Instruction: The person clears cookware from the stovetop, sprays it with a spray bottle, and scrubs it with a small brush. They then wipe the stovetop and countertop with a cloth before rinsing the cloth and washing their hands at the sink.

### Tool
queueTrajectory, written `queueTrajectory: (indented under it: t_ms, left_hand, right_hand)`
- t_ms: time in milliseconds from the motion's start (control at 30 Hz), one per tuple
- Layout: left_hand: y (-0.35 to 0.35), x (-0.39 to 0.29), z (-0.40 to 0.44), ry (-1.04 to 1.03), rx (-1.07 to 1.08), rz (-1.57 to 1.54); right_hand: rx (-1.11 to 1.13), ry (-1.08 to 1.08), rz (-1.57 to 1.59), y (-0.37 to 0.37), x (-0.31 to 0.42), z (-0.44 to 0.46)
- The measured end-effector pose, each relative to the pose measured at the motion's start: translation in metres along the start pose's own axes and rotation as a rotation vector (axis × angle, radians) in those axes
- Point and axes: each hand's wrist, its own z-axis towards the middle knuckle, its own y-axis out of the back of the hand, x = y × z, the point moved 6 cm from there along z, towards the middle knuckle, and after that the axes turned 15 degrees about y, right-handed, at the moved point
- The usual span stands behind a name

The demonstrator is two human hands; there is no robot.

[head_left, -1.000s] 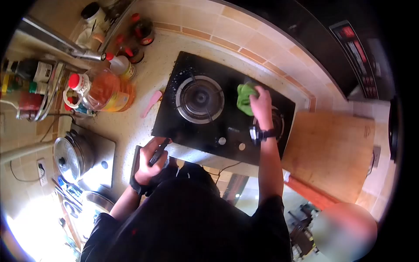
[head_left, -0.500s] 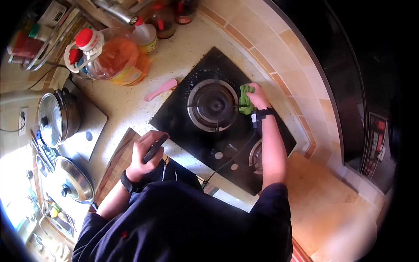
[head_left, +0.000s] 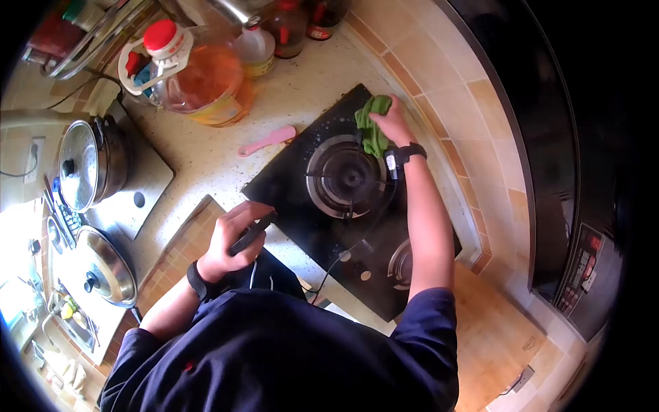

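My right hand (head_left: 394, 123) is closed on a crumpled green cloth (head_left: 373, 130), which lies on the black glass gas stove (head_left: 292, 175) near its back corner. The cloth touches the far side of the round burner (head_left: 351, 177). My left hand (head_left: 232, 244), in front of the stove's near left edge, grips a slim black object (head_left: 252, 233); its kind is unclear because the fingers cover much of it. A second burner (head_left: 400, 264) is partly hidden by my right forearm. A cable runs from a small device at my right wrist across the stove.
A pink spatula-like tool (head_left: 268, 140) lies left of the stove. Behind it stand a large oil jug (head_left: 206, 82) and several bottles. Lidded pots (head_left: 84, 166) sit at the left. A wooden board (head_left: 491, 329) lies to the right, below a tiled wall (head_left: 439, 89).
My right hand has moved the green cloth along the back of the burner, toward the stove's far corner. My left hand keeps its grip on the black object. The view has shifted slightly.
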Motion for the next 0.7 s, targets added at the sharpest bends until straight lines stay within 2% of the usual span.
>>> queueTrajectory:
  t_ms: [67, 100, 267, 367, 467, 600, 700]
  left_hand:
    - [0.002, 0.002, -0.003, -0.018, -0.015, -0.013]
    - [0.004, 0.004, -0.003, -0.025, -0.013, -0.019]
    - [0.011, 0.01, -0.007, -0.065, -0.014, -0.055]
    - [0.015, 0.006, -0.005, -0.109, -0.023, -0.09]
    - [0.013, 0.011, -0.009, -0.139, -0.036, -0.107]
    - [0.017, 0.007, -0.01, -0.153, -0.053, -0.122]
    - [0.017, 0.009, -0.01, -0.147, -0.05, -0.106]
  right_hand:
    - [0.154, -0.079, 0.007, -0.014, -0.034, 0.005]
    - [0.231, -0.115, 0.006, -0.016, -0.028, 0.009]
    - [0.225, -0.191, -0.085, -0.028, -0.007, 0.034]
    - [0.254, -0.01, -0.128, -0.053, 0.018, 0.062]
    - [0.487, -0.024, -0.286, -0.071, 0.075, 0.06]
    - [0.529, 0.284, -0.353, -0.107, 0.09, 0.04]
    - [0.61, 0.442, -0.334, -0.122, 0.153, -0.01]
